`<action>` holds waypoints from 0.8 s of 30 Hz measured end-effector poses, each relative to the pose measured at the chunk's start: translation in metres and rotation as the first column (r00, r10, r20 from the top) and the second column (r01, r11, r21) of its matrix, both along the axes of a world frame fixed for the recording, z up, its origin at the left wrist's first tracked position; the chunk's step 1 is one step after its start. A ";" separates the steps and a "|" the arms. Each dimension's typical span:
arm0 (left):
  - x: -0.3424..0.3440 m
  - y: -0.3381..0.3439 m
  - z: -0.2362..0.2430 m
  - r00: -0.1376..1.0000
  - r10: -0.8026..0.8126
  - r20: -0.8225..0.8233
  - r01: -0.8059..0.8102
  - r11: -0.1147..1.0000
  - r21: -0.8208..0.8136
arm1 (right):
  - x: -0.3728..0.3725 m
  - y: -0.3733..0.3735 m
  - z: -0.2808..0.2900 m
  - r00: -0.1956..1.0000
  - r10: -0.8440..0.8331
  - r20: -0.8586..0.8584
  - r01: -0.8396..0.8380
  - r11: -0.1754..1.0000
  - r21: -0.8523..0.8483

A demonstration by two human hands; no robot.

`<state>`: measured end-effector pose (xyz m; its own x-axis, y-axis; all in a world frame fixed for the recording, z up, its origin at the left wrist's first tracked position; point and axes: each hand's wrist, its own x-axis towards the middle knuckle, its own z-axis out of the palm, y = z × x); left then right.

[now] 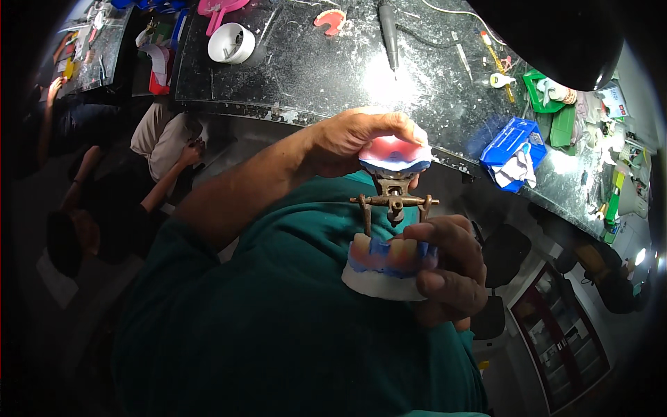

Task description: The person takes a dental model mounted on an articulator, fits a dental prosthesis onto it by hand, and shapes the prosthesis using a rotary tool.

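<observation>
While the lamplight glares off the black, scuffed workbench (299,83), the person in the teal shirt (278,299) holds a bronze-coloured, hinged metal frame (394,202) in front of their chest, just off the bench's near edge. It joins two dental casts, opened apart from each other. The left hand (354,139) wraps the pink-domed, blue-and-white upper cast (393,153), one digit laid along its top; I can't tell how its hidden fingers stand. The right hand (455,271) has its fingers curled and slightly apart, pinching the right side of the white-based lower cast (381,279), which carries blue material and pale teeth.

On the bench beyond lie a red, horseshoe-shaped dental piece (330,22), a grey, pen-shaped handpiece (388,35) and a white, round tub (240,47). A blue plastic bin (497,149) holding crumpled white material sits towards the right. Over to the left, another person in pale trousers (154,135) sits near the bench.
</observation>
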<state>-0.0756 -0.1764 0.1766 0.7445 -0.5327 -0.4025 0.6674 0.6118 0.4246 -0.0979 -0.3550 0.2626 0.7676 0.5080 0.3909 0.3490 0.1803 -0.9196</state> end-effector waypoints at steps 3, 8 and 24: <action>0.001 0.000 0.005 1.000 0.003 -0.024 -0.002 1.000 0.014 | -0.002 0.011 -0.008 0.993 -0.084 0.079 0.077 0.993 0.085; -0.001 0.000 0.000 1.000 0.023 -0.008 -0.024 0.999 -0.026 | 0.002 0.013 -0.011 0.971 -0.137 0.198 0.110 0.983 0.144; 0.003 0.001 0.001 0.997 0.024 0.078 -0.024 1.000 0.002 | 0.005 -0.002 -0.002 0.993 0.033 0.110 -0.031 0.999 -0.013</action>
